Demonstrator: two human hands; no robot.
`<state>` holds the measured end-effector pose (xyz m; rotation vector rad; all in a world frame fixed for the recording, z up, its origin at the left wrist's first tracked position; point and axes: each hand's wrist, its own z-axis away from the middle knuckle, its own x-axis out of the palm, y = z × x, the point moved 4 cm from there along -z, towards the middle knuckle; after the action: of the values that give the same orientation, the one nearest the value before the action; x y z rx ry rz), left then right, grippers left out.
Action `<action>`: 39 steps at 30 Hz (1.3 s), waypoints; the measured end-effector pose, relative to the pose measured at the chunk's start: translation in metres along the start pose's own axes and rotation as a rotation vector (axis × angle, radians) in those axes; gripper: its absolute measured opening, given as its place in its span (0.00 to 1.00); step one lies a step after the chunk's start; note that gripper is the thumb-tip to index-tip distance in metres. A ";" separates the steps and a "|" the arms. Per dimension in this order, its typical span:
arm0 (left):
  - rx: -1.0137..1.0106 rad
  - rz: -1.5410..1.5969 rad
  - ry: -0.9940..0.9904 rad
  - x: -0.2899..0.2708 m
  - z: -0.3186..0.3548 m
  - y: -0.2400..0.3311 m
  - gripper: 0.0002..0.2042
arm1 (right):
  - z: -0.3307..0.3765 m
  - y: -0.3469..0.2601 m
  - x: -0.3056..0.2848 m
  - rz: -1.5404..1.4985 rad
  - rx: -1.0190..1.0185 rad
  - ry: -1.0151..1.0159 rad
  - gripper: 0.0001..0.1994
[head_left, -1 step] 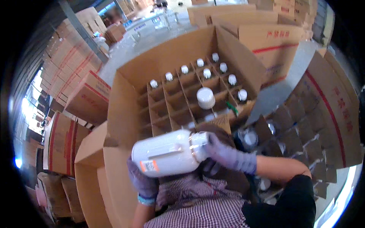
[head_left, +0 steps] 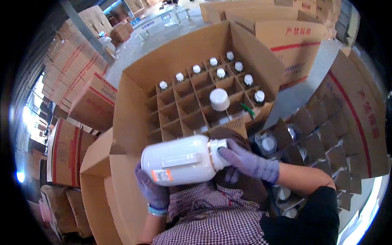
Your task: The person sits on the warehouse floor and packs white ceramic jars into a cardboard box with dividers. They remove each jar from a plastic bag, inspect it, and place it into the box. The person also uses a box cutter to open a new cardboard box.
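A large white bottle (head_left: 179, 159) lies sideways between my hands, in front of my checked apron. It has a raised strip along its side, a thin gold ring at the neck, and an orange-and-white label near the base. My left hand (head_left: 153, 190), in a pale purple glove, supports the base end from below. At the other end, my gloved right hand (head_left: 250, 164) is closed around the white cap (head_left: 220, 154). Just beyond stands an open carton (head_left: 134, 102) with cardboard dividers (head_left: 190, 104). Several small white-capped bottles (head_left: 248, 79) and one larger white-capped bottle (head_left: 219, 100) stand in its cells.
A green strip (head_left: 248, 110) lies near the carton's right corner. To my right, another divided carton (head_left: 347, 118) holds more bottles (head_left: 268, 143). An open carton (head_left: 102, 183) stands at my left. Stacked boxes (head_left: 73, 69) and further cartons (head_left: 294, 53) are behind.
The white bottle has turned slightly about its length, so its raised strip faces me more. Both hands keep their hold, and the view has shifted a little.
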<state>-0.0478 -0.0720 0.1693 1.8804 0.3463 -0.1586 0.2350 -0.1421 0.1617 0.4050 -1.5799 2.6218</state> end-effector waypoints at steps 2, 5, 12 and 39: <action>0.219 -0.031 -0.070 0.014 -0.004 0.007 0.21 | 0.026 -0.005 -0.018 0.223 -0.082 0.092 0.28; 0.613 -0.320 -0.450 0.054 -0.036 0.031 0.21 | 0.071 -0.010 -0.030 1.154 -1.100 0.240 0.25; 0.310 -0.181 -0.280 0.166 -0.126 -0.051 0.14 | 0.152 0.035 -0.100 1.019 -1.035 0.678 0.28; 0.840 -0.433 -0.690 0.277 -0.092 0.154 0.28 | 0.228 0.107 -0.179 -0.018 -0.784 1.410 0.42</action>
<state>0.2576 0.0133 0.2615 2.3674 0.2065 -1.3840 0.4325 -0.3763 0.1257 -1.1419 -1.6070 1.2440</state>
